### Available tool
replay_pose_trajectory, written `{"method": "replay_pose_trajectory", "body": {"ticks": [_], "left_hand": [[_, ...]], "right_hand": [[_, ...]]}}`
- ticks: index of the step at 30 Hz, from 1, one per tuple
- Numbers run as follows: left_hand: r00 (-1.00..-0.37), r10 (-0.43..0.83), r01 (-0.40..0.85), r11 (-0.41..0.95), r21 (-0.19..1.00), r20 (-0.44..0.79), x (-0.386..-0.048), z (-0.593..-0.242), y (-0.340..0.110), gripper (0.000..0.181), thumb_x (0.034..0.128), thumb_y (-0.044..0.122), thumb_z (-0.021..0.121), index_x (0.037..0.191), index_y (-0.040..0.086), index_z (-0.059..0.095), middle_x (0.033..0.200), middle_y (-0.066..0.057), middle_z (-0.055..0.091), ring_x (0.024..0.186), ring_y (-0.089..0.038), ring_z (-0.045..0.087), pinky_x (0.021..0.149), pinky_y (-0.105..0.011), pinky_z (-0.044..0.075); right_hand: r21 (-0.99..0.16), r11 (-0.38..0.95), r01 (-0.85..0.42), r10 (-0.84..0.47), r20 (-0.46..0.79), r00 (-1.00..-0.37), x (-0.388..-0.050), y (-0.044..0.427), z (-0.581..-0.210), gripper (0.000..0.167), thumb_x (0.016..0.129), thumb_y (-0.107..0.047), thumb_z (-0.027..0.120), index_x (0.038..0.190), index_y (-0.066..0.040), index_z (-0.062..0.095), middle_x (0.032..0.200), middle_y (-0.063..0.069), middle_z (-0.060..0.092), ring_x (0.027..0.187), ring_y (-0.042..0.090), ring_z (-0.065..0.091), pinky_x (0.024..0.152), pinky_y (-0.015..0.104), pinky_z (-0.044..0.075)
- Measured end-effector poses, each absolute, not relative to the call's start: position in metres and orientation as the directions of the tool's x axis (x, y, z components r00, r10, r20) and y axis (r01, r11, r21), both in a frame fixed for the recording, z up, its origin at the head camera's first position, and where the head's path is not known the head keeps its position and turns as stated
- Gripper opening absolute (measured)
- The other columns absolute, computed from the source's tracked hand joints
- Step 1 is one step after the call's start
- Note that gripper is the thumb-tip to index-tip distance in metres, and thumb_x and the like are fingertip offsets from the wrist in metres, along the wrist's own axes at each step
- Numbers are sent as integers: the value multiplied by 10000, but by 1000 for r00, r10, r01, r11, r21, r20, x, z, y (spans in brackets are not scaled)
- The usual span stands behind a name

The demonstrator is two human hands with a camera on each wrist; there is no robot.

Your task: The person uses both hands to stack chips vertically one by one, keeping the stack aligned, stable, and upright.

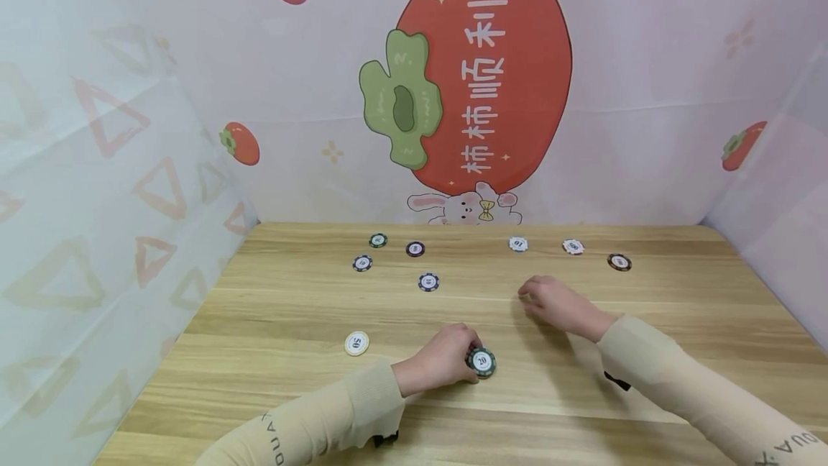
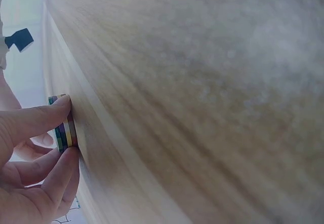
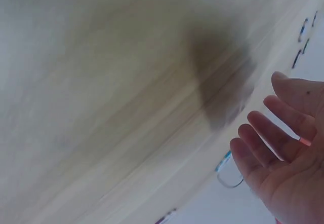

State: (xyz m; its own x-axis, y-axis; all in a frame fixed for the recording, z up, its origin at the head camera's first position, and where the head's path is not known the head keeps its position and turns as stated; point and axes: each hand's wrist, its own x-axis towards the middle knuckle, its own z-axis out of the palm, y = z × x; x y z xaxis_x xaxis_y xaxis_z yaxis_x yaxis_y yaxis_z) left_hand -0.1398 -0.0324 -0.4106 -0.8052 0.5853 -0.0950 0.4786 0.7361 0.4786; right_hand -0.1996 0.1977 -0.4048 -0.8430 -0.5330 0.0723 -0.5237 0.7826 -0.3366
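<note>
A stack of poker chips (image 1: pixel 481 362), with a green 20 chip on top, stands on the wooden table toward the front. My left hand (image 1: pixel 443 358) grips its left side between thumb and fingers. In the left wrist view the chip stack (image 2: pixel 65 127) shows several coloured layers between the thumb and fingers of the left hand (image 2: pixel 35 153). Farther back and to the right, my right hand (image 1: pixel 563 305) hovers over the table, holding nothing. The right wrist view shows the right hand (image 3: pixel 288 143) with relaxed, slightly bent fingers.
A white and yellow 50 chip (image 1: pixel 356 343) lies left of the left hand. A blue 10 chip (image 1: pixel 428 282) lies behind it, with several others near the back edge, among them a white chip (image 1: pixel 518 244) and a black chip (image 1: pixel 619 262). A printed cloth (image 1: pixel 601 92) hangs behind the table.
</note>
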Motion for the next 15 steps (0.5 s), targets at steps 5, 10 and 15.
{"method": "replay_pose_trajectory", "body": {"ticks": [5, 10, 15], "left_hand": [[-805, 586, 485, 738, 470, -89, -139, -411, -32, 361, 613, 130, 824, 920, 68, 644, 841, 39, 561, 750, -40, 486, 697, -157, 417], [-805, 587, 487, 735, 471, -84, -139, -411, -33, 363, 613, 128, 823, 920, 66, 642, 842, 37, 561, 749, -41, 487, 697, -159, 418], [-806, 585, 483, 738, 471, -89, -139, -410, -33, 365, 613, 131, 824, 922, 66, 641, 842, 36, 561, 747, -40, 485, 693, -157, 418]], "right_hand": [[-277, 789, -549, -546, 94, -832, -207, 211, -408, 215, 793, -21, 632, 989, 67, 620, 990, 195, 609, 952, 353, 563, 839, 462, 453], [-240, 810, -534, -526, 105, -844, -215, 224, -409, 219, 771, -13, 637, 968, 80, 617, 978, 224, 601, 937, 381, 557, 838, 482, 445], [-237, 840, -487, -481, 87, -872, -222, 238, -409, 230, 769, -11, 636, 966, 102, 606, 962, 246, 596, 910, 391, 558, 808, 478, 459]]}}
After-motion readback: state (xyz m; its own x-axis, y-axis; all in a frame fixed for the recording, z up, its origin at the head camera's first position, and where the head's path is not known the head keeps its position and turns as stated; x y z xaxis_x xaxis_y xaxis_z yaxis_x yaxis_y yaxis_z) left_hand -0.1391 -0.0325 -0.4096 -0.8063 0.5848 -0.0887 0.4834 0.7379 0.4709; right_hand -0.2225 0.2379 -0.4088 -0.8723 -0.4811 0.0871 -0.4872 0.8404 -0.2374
